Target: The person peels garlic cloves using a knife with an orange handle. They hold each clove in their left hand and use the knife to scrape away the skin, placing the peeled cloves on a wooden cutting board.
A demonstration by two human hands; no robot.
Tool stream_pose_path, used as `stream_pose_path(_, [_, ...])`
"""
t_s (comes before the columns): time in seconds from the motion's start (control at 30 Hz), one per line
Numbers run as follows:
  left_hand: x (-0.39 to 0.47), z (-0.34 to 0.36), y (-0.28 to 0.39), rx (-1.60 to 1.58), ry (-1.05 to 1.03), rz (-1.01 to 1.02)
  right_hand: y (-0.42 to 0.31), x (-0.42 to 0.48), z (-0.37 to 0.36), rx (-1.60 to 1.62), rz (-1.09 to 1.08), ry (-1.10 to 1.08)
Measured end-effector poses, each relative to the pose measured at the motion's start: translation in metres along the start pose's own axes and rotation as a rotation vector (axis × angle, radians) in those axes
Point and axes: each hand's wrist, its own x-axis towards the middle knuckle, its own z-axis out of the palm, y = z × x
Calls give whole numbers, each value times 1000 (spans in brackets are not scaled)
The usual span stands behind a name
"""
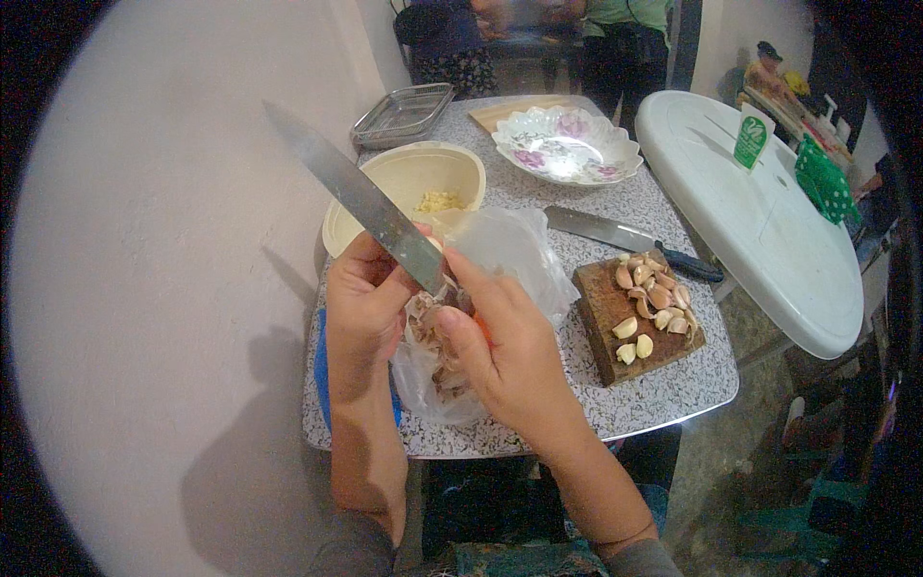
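Observation:
My right hand [512, 353] grips a large knife [357, 198]; a bit of its orange handle shows beside my fingers. Its blade slants up and left across my left hand [364, 303]. A pale garlic clove [434, 244], mostly hidden, is pinched in my left fingertips against the blade. Beneath both hands lies a translucent plastic bag [508, 234] with papery garlic skins [451, 379]. On the right, a thick wooden block [609, 346] carries many unpeeled cloves [659, 296] and several peeled ones [625, 328]. Behind my left hand, a cream bowl [393, 169] contains chopped garlic [440, 201].
A second knife [602, 227] with a black handle lies behind the block. Farther back are a floral scalloped dish [570, 148], a wooden board [497, 112] and a wire-mesh basket [404, 114]. A wall [180, 252] borders the left; a white plastic table [750, 209] stands right. People stand beyond.

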Motion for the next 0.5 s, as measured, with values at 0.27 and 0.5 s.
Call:
stream_pose_path(0.27, [-1,-1,1,5,23,-77,-1,0,1,39,33,-22])
stream_pose_path(0.5, [-1,5,3,83,125,-137,-1,0,1,20,38,-44])
